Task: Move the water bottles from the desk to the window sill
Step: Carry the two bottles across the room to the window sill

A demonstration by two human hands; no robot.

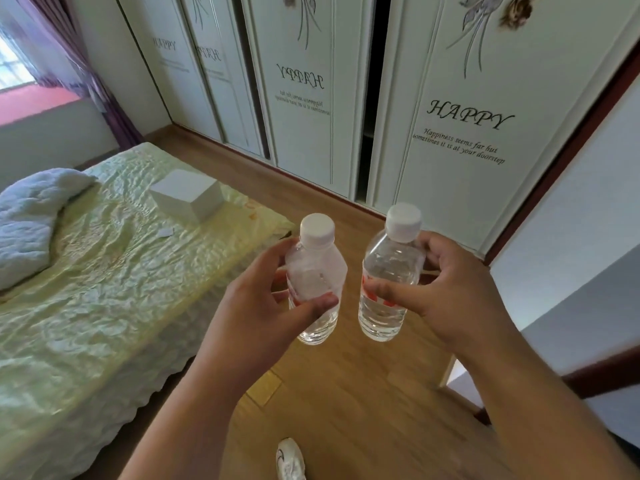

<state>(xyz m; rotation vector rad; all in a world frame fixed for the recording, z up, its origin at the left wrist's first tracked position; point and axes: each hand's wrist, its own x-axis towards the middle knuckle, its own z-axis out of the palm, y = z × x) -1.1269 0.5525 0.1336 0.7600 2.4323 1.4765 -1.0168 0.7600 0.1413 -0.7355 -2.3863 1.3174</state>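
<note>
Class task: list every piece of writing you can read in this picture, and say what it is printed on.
"HAPPY": right wardrobe door.
"Happiness seems far but sometimes it is at your doorstep": same door.
"HAPPY", mirrored: middle door; lines beneath blurred.
Far doors: too blurred.
Bottle labels: red, unreadable.

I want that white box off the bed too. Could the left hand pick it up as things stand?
Probably not: the left hand grips a water bottle, so it isn't free, though nothing lies between it and the white box.

Both hands, left hand and right hand, each grip 1 upright water bottle.
</note>
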